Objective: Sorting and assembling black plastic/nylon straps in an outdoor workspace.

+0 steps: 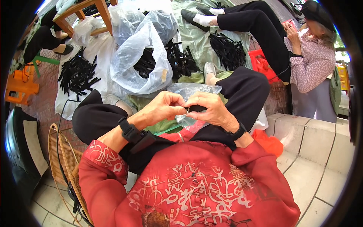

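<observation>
Both hands meet over my lap, fingers pinched together. My left hand [165,108] closes thumb and forefinger at the near end of a small black strip [197,108]. Around the other part of this strip my right hand [213,110] is closed, its fingers curled over and its thumb below. A tiny pale or shiny spot shows where the fingertips meet, too small to name. The fingers hide most of the strip. Beneath the hands a clear plastic bag [185,90] lies across my lap.
Ahead stands an open clear bag [123,72] of black strips. Piles of black strips lie on the sheeting at left [78,72] and right [228,50]. A co-worker [315,56] sits at the right, near a red basket [261,62]. A wicker basket [60,159] is beside my left arm.
</observation>
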Action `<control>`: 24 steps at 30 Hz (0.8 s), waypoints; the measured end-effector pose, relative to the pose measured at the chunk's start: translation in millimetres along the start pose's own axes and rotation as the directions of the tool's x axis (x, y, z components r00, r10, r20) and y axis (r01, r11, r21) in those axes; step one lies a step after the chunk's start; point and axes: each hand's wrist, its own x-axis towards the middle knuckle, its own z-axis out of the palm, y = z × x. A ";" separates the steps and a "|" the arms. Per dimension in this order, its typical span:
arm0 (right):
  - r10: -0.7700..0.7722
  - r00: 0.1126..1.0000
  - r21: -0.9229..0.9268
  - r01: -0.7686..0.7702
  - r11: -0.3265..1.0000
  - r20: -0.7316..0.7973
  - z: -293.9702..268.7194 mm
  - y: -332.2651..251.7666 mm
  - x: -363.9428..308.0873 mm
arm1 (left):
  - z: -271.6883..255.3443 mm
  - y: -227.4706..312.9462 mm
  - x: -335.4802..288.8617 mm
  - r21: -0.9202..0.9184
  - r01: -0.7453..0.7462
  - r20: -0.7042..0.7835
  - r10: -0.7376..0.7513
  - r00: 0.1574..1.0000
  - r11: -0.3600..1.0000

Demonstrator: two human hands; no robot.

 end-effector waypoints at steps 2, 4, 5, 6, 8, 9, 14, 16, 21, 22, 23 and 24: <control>0.008 1.000 -0.006 -0.008 1.000 0.007 -0.5 -1.3 -0.7 | -1.2 -4.0 3.1 -0.010 -0.003 0.031 0.003 1.000 1.000; -0.026 1.000 -0.061 0.026 0.998 -0.006 0.6 0.7 -1.5 | -1.8 -4.1 3.8 -0.003 0.005 0.020 -0.005 1.000 1.000; -0.022 1.000 -0.060 0.022 0.998 -0.006 1.5 1.0 -2.4 | -1.5 -4.8 4.1 0.003 0.013 0.012 -0.013 1.000 1.000; -0.031 0.999 -0.090 0.031 0.995 -0.007 2.7 1.1 -2.9 | -1.5 -4.4 4.5 0.000 0.016 0.014 -0.016 1.000 1.000; -0.040 0.999 -0.118 0.039 0.992 -0.006 3.5 2.5 -3.4 | -2.4 -2.2 4.9 -0.015 0.044 -0.001 -0.044 0.999 0.999; -0.033 0.999 -0.088 0.032 0.996 -0.017 3.2 4.0 -3.3 | -2.0 -2.3 5.0 -0.017 0.045 -0.003 -0.045 0.999 0.999; 0.057 0.998 0.079 -0.055 0.995 -0.031 -1.2 7.0 -7.3 | 0.7 -6.3 3.2 -0.242 0.062 0.054 -0.050 0.997 0.968; 0.074 0.997 0.131 -0.069 0.989 -0.035 -2.7 5.5 -7.0 | 0.0 -9.4 2.9 -0.282 0.054 0.063 -0.038 0.997 0.958; 0.086 0.995 0.163 -0.078 0.984 -0.042 -4.1 4.5 -7.5 | -0.4 -10.7 -0.6 -0.340 0.042 0.074 -0.017 0.997 0.939; 0.094 0.995 0.171 -0.087 0.981 -0.033 -4.2 4.4 -7.5 | -0.5 -9.8 -0.9 -0.322 0.040 0.079 -0.015 0.997 0.946; 0.096 0.995 0.170 -0.089 0.981 -0.036 -3.9 2.9 -7.4 | 0.0 -8.9 -0.9 -0.306 0.039 0.086 -0.013 0.996 0.951; 0.072 0.996 0.129 -0.065 0.989 -0.048 -3.5 0.4 -6.3 | 0.7 -6.9 -1.0 -0.306 0.041 0.089 -0.014 0.996 0.951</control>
